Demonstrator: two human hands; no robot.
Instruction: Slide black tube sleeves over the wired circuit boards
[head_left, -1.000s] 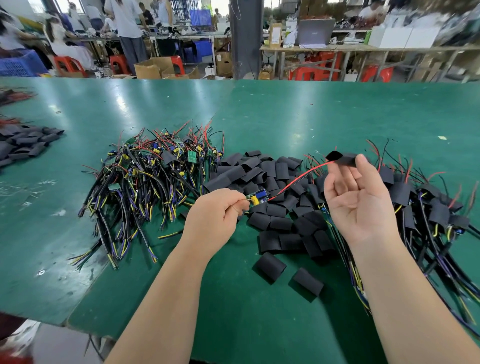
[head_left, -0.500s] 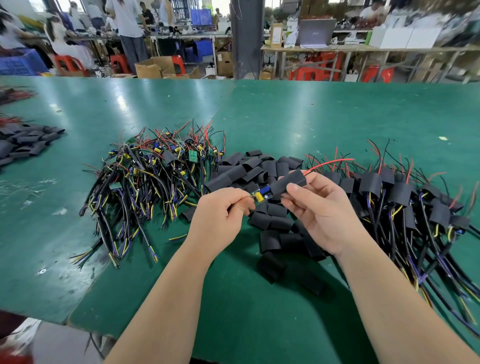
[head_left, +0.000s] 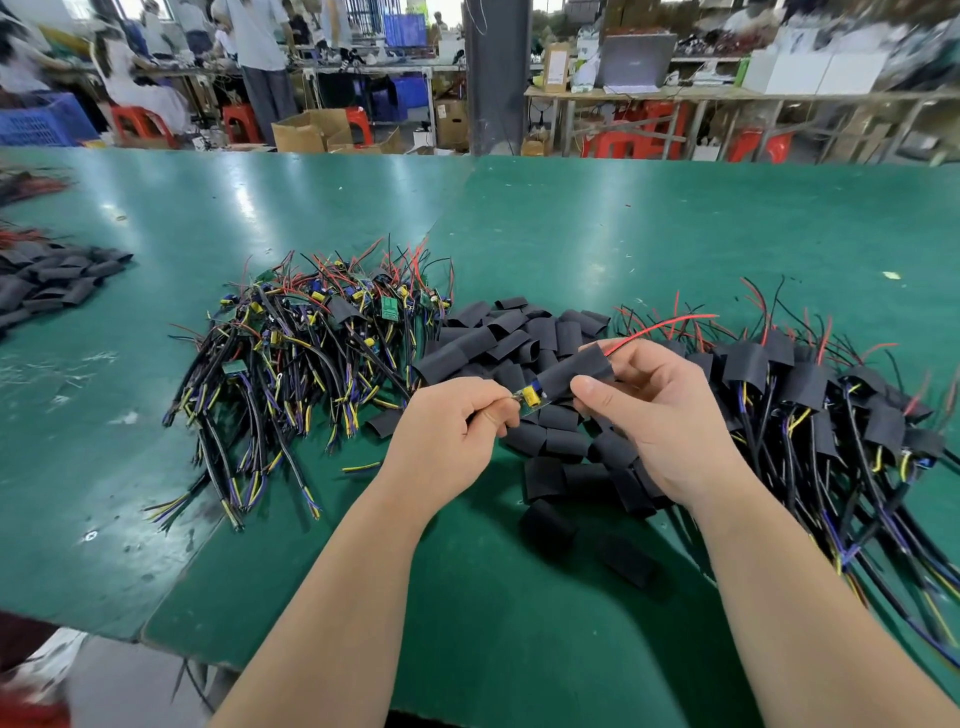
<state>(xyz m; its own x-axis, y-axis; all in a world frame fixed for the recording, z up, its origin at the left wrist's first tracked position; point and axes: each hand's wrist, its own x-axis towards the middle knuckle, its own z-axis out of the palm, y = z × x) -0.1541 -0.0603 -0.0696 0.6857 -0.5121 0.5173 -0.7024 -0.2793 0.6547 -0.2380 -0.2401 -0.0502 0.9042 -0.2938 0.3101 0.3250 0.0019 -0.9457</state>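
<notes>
Fingers (head_left: 592, 392) of the right hand (head_left: 670, 421) pinch a black sleeve (head_left: 576, 370). The left hand (head_left: 441, 441) pinches the wired circuit board (head_left: 532, 399) by its uncovered end. Both are held over the middle of the green worktop (head_left: 649, 228), nearer its front edge. Past the piles, open surface runs to the far edge, giving room to swing leads.

Unsleeved boards (head_left: 311, 353) heap toward the left edge, sleeved ones (head_left: 831, 400) toward the right, and loose sleeves (head_left: 524, 332) lie between. The sleeve looks light, soft and easily flattened, so grip its sides. The board seems stiff but delicate, best held by its edges. A red wire (head_left: 660, 326) trails from the sleeve's far end.
</notes>
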